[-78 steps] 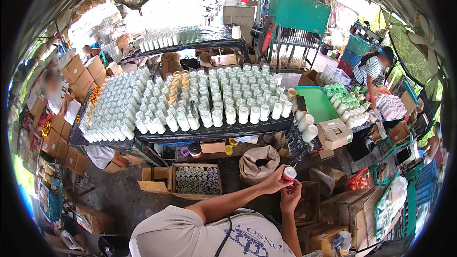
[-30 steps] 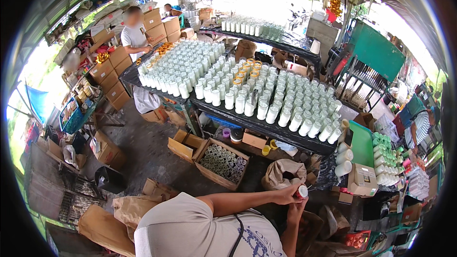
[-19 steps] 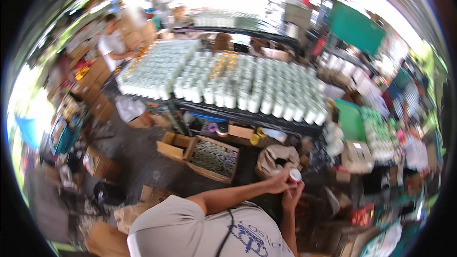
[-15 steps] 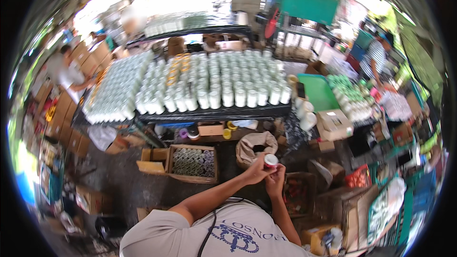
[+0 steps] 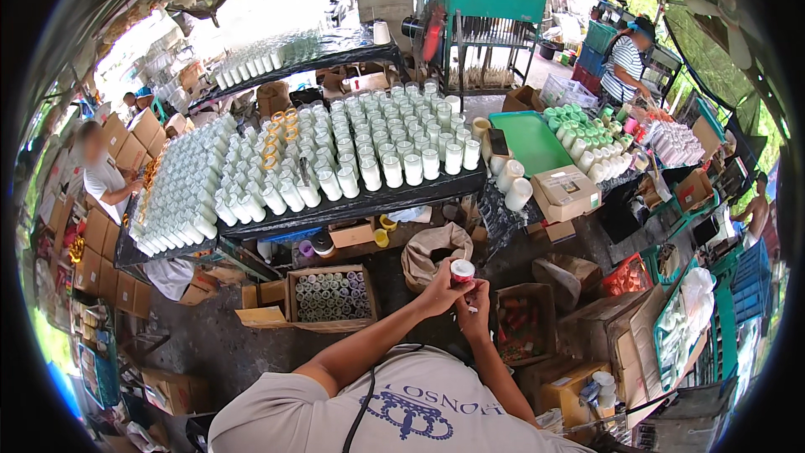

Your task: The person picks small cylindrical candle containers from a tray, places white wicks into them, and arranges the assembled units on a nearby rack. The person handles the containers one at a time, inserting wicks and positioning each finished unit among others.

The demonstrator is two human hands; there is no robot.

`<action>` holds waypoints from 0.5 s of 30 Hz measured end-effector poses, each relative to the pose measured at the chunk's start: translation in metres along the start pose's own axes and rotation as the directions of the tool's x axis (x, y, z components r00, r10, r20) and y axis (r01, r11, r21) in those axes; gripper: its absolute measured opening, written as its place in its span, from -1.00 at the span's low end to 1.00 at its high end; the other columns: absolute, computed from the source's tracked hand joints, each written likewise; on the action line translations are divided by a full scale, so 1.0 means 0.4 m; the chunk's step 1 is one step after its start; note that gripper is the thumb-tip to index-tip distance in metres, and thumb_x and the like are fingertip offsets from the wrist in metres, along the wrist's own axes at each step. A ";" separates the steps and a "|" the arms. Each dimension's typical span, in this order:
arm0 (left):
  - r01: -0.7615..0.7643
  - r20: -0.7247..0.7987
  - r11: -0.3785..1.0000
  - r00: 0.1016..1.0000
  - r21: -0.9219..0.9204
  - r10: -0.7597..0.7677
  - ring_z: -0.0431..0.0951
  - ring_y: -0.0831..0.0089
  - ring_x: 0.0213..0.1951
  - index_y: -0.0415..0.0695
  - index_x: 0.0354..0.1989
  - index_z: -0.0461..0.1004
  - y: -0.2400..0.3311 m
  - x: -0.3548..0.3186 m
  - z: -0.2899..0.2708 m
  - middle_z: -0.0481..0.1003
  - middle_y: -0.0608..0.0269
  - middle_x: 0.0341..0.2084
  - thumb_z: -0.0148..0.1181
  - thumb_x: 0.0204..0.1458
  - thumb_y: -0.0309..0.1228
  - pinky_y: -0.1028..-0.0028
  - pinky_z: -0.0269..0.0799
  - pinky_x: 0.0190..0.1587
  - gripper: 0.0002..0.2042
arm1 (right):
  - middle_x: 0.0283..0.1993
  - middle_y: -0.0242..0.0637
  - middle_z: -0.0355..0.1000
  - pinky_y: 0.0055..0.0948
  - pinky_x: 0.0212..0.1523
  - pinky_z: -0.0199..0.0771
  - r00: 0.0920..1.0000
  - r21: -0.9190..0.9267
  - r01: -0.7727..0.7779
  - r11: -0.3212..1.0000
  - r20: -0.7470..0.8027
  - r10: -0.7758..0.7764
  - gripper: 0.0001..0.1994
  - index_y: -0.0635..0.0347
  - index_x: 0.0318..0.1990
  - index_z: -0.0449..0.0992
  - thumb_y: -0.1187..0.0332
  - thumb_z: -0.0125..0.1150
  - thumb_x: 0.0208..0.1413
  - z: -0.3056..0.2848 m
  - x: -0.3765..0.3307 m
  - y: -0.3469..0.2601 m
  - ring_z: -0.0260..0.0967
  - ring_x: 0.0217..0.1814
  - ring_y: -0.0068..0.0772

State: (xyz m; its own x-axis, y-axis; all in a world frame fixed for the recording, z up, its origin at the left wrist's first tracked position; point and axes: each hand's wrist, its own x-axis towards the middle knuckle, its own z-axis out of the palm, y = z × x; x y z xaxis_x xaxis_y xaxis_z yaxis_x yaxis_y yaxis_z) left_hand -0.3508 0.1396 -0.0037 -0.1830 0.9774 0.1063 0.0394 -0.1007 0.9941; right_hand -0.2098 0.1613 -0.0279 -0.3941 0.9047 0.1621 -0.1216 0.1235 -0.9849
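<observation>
My left hand point(image 5: 439, 292) is closed around a small round red cup with a white top point(image 5: 462, 269), held out in front of my chest. Just below and to the right of it is my right hand point(image 5: 475, 297), its fingers drawn together near the cup's underside. A small white bit shows at those fingers, too small to name. Beyond my hands, a brown sack point(image 5: 428, 256) with a rolled rim stands on the floor. To the right of my right hand, an open carton point(image 5: 526, 294) holds red and greenish pieces.
Ahead, a long black-covered table point(image 5: 360, 207) bears many white-filled glasses. A box of glass-like tubes point(image 5: 331, 295) sits on the floor at left. Farther right are a green tray point(image 5: 530, 144), a closed carton point(image 5: 568, 193) and stacked cardboard. One person point(image 5: 625, 63) works at back right, another point(image 5: 102, 172) at left.
The view has swung and tilted, so the table now slants and sits farther left. My left hand still grips the red cup; a white bit now shows at my right fingers.
</observation>
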 end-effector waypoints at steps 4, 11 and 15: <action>0.018 -0.030 1.000 0.999 0.005 -0.018 0.46 0.45 0.15 -0.21 0.34 0.16 0.009 -0.004 0.001 0.44 0.17 0.06 0.38 0.25 -0.44 0.41 0.40 0.23 -0.41 | 0.06 -0.18 0.49 -0.40 0.07 0.54 0.999 0.038 0.045 0.998 0.001 -0.045 -0.53 0.32 0.21 0.31 0.47 0.41 0.24 0.002 0.012 0.021 0.50 0.05 -0.42; -0.026 -0.020 0.996 0.999 0.084 0.028 0.47 0.43 0.14 -0.20 0.33 0.18 -0.021 -0.008 -0.028 0.43 0.17 0.06 0.39 0.22 -0.44 0.41 0.41 0.22 -0.41 | 0.19 -0.22 0.45 -0.43 0.17 0.51 0.995 -0.037 0.026 0.999 0.097 -0.022 -0.48 0.29 0.31 0.32 0.54 0.36 0.23 0.011 0.010 -0.025 0.46 0.21 -0.44; 0.008 0.030 0.996 1.000 0.087 -0.011 0.45 0.43 0.15 -0.19 0.33 0.19 -0.022 -0.008 -0.036 0.41 0.17 0.07 0.39 0.20 -0.46 0.41 0.40 0.22 -0.40 | 0.13 -0.19 0.49 -0.37 0.16 0.53 0.994 -0.012 0.042 0.999 0.102 -0.041 -0.45 0.30 0.28 0.33 0.50 0.43 0.18 0.017 0.018 -0.025 0.49 0.17 -0.40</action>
State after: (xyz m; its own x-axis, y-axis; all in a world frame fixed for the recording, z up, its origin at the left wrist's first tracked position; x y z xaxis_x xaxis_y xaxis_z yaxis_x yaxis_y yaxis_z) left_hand -0.3649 0.1348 -0.0126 -0.1544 0.9835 0.0946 0.1228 -0.0759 0.9895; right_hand -0.2175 0.1638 -0.0164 -0.4795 0.8527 0.2073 -0.1268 0.1664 -0.9779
